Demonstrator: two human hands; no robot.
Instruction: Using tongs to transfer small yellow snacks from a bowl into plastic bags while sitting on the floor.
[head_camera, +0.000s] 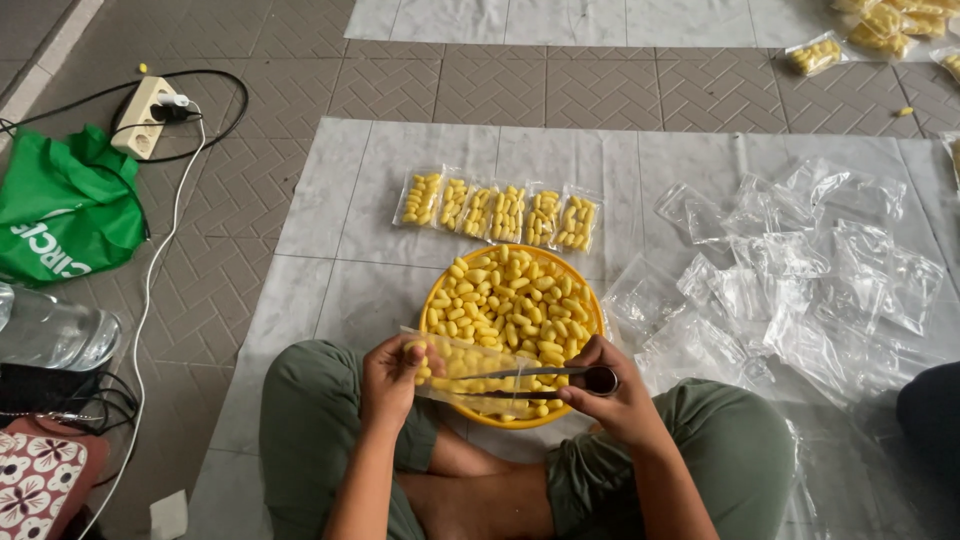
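1. A pale plastic sheet (330, 270) covers the tiled floor (560, 90) across the middle of the frame; a second sheet lies along the top edge.
2. The person sits cross-legged at the bottom centre, knees in green trousers (300, 420) at either side.
3. A green cloth bag (60, 215) lies crumpled at the left edge, with a clear water bottle (55, 330) below it.
4. A heap of empty clear bags (800, 280) is spread over the right half of the sheet.
5. An orange bowl (592, 300) full of yellow cocoons (515, 295) stands at the centre, just in front of the person's legs.
6. A row of six filled packets (500, 212) lies just above the bowl, side by side.
7. A white power strip (142, 115) with black and white cables sits at the upper left.
8. More filled packets (815, 55) lie at the upper right corner.
9. The clear bag (470, 365), partly filled with yellow cocoons, is held over the near rim of the bowl.
10. The left hand (390, 385) pinches the bag's left end, its grip closed on the plastic.
11. The right hand (610, 400) has its grip closed on dark scissors (560, 375), whose blades lie across the bag, pointing left.
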